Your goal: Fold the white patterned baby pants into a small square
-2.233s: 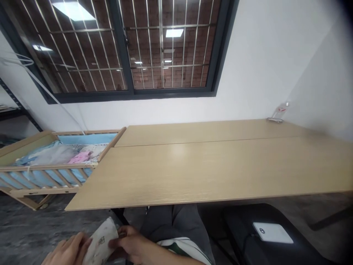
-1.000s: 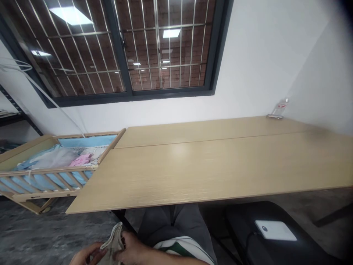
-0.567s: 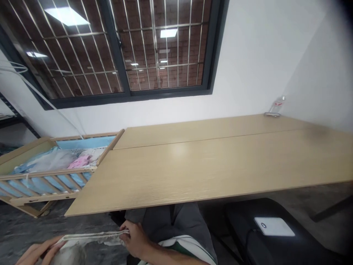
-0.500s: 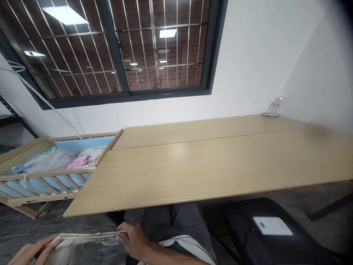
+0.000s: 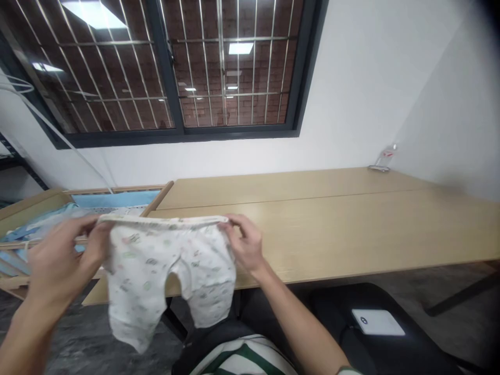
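Observation:
A small pair of white baby pants with a faint scattered print hangs from its waistband, stretched between both hands. My left hand pinches the left end of the waistband, and my right hand grips the right end. Both legs of the pants dangle downward, with an open crotch-shaped gap between them. They hang in front of the near left edge of the wooden table, above the floor and my lap.
To the left stands a wooden crib with blue lining and cloths inside. A clear bottle is at the table's far right corner. A black chair at the right carries a white phone-like device. A barred window is ahead.
Both hands have risen from the bottom of the view to the table's height, bringing the baby pants up. The pants now hang spread out, with both legs visible.

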`<state>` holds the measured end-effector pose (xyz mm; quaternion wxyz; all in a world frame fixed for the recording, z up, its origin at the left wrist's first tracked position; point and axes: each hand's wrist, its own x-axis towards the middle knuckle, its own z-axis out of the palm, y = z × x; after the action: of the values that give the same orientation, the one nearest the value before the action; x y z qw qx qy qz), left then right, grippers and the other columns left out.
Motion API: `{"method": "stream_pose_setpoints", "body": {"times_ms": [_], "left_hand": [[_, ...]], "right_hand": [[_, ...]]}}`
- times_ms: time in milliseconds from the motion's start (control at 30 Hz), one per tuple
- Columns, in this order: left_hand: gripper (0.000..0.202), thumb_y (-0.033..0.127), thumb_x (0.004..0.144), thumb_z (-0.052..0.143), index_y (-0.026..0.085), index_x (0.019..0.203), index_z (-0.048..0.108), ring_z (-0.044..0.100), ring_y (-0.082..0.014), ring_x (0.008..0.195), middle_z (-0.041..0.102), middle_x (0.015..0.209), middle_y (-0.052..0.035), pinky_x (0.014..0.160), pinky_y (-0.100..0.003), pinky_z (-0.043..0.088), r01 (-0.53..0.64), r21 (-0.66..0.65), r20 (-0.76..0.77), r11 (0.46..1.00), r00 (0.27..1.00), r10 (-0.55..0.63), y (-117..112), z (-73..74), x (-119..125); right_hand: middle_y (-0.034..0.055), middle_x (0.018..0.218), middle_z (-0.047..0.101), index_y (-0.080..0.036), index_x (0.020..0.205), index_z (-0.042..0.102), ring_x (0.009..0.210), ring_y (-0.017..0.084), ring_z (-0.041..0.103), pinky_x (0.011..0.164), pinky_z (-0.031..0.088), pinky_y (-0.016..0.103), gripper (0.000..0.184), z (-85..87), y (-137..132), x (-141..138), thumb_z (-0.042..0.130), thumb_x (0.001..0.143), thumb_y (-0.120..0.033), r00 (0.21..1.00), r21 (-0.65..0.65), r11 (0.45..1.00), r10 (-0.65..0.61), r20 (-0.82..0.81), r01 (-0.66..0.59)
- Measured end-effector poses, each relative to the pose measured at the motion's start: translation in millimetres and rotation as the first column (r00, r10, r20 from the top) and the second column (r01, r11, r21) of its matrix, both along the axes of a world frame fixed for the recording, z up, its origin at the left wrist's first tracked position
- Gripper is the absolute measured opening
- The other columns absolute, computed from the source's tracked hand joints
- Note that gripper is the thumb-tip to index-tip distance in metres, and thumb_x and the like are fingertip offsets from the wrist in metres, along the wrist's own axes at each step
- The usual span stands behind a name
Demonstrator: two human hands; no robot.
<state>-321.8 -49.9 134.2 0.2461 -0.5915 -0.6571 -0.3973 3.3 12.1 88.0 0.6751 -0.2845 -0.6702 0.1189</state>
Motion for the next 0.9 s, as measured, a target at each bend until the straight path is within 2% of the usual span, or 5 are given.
{"method": "stream_pose_setpoints", "body": {"times_ms": [200,433,600,767,900], "left_hand": [[0.038,0.051,0.097,0.046,0.019,0.107,0.064,0.068,-0.0210,0.085,0.073,0.087,-0.0010,0.083,-0.030,0.051,0.262,-0.176,-0.001,0.949,0.964,-0.267,103,15.7,81],[0.035,0.042,0.103,0.036,0.020,0.112,0.062,0.070,-0.0264,0.102,0.076,0.108,-0.0110,0.081,-0.032,0.049,0.251,-0.635,0.116,0.731,0.966,-0.231,207,-68.0,129],[0.036,0.038,0.102,0.037,0.016,0.115,0.063,0.070,-0.0301,0.105,0.074,0.112,-0.0189,0.086,-0.037,0.050,0.227,-0.700,0.096,0.677,0.970,-0.225,226,-126.4,142],[0.050,0.035,0.103,0.029,0.009,0.141,0.046,0.051,-0.0303,0.137,0.056,0.145,-0.0223,0.110,-0.041,0.040,0.280,-0.658,0.043,0.699,0.941,-0.337,221,-153.5,144],[0.060,0.050,0.102,0.030,0.015,0.150,0.040,0.041,-0.0265,0.146,0.045,0.158,-0.0134,0.117,-0.036,0.033,0.393,-0.694,0.035,0.603,0.855,-0.517,212,-172.3,145]], "right_hand": [[0.0069,0.095,0.073,-0.017,0.107,0.070,0.079,0.017,0.066,0.075,0.054,0.029,0.032,21.7,73,75,0.062,0.094,-0.045,0.989,-0.230,0.963,-0.122,0.078,0.137],[0.0043,0.084,0.070,-0.014,0.094,0.067,0.073,0.014,0.062,0.066,0.047,0.023,0.019,-59.4,168,109,0.056,0.092,-0.030,0.896,-0.556,0.772,-0.040,0.441,0.308],[0.0099,0.091,0.072,-0.011,0.096,0.069,0.081,0.018,0.066,0.075,0.050,0.026,0.018,-98.7,193,109,0.054,0.093,-0.020,0.835,-0.540,0.756,-0.016,0.549,0.370],[0.0173,0.128,0.064,-0.012,0.120,0.067,0.119,0.024,0.060,0.101,0.043,0.030,0.031,-111.2,182,112,0.049,0.094,-0.013,0.751,-0.434,0.812,-0.008,0.660,0.390],[0.0132,0.122,0.069,-0.017,0.115,0.070,0.118,0.024,0.061,0.102,0.042,0.032,0.031,-122.3,163,115,0.045,0.097,-0.013,0.667,-0.392,0.854,0.074,0.741,0.341]]}}
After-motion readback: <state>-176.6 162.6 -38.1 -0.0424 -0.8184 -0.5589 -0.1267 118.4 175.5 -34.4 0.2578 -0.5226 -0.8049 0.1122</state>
